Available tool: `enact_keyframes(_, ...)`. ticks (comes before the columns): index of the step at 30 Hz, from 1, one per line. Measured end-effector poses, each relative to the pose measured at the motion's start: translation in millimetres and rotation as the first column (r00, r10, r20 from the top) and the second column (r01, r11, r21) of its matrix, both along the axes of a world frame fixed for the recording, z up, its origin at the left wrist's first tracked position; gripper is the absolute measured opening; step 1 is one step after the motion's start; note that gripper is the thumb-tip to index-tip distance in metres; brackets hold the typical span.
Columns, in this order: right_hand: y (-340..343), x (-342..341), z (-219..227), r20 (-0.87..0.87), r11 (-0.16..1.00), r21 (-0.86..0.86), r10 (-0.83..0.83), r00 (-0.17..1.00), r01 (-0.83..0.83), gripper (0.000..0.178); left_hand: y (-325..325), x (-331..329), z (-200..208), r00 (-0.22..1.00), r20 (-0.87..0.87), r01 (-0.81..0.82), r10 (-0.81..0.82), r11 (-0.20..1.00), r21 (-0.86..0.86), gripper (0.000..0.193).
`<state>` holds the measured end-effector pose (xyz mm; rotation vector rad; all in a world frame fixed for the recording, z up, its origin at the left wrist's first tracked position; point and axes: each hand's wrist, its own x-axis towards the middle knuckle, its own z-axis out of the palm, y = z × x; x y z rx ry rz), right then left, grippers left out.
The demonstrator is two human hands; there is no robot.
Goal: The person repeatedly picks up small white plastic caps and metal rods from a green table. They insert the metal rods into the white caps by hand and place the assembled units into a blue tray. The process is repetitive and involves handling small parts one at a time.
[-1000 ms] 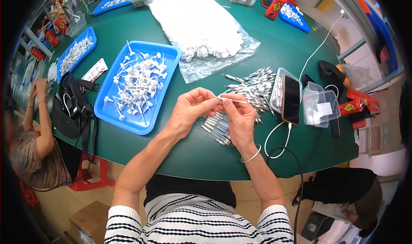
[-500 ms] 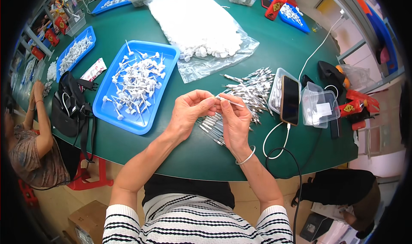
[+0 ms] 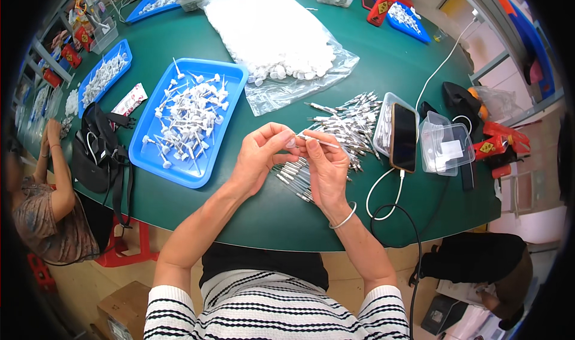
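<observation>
Above the table's near middle my two hands are almost touching. My left hand (image 3: 262, 153) is closed in a pinch on a small white cap (image 3: 291, 142), partly covered by the fingertips. Between thumb and fingers my right hand (image 3: 325, 163) grips a slim white rod (image 3: 322, 141), its left end close to the cap. Whether rod and cap touch I cannot tell. Beneath and beyond the right hand lies a loose pile of slim silver-and-white rods (image 3: 352, 121). Left of my hands, a blue tray (image 3: 136, 151) carries many white caps with thin stems (image 3: 190, 115).
Beyond my hands lies a clear plastic bag (image 3: 269, 100) full of white caps. At right are a phone (image 3: 403, 137) leaning on a clear box (image 3: 383, 115), a cable (image 3: 372, 199) and another clear container (image 3: 444, 151). A black bag (image 3: 93, 151) sits left, near another person (image 3: 51, 202).
My left hand has shifted slightly left and its fingers have parted a little, so the white cap shows now. The rod stays in my right hand.
</observation>
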<state>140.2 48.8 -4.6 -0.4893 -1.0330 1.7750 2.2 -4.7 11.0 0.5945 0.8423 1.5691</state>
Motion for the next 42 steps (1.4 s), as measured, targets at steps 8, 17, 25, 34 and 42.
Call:
enact_keyframes(8,-3,0,0,0.085,0.997,0.077,-0.005,0.996,-0.002,0.016,-2,-12,2,0.983,-0.175,0.040,-0.050,0.997,-0.058,0.013)
enact_keyframes(17,5,9,0,0.112,0.980,0.181,-0.101,0.989,0.080,0.015,-6,-24,3,0.983,-0.137,0.115,-0.126,0.990,-0.085,0.035)
enact_keyframes(25,-4,3,5,0.161,0.945,0.325,-0.101,0.982,0.044,0.014,-3,-19,-1,0.984,-0.118,0.125,-0.134,0.988,-0.086,0.022)
enact_keyframes(34,-6,4,11,0.111,0.984,0.176,-0.035,0.993,0.015,0.014,-2,-19,-8,0.967,-0.193,0.154,-0.163,0.986,-0.061,0.030)
enact_keyframes(42,5,14,16,0.099,0.958,0.250,-0.170,0.980,0.141,0.009,1,-20,-12,0.968,0.151,0.210,-0.199,0.975,-0.067,0.029)
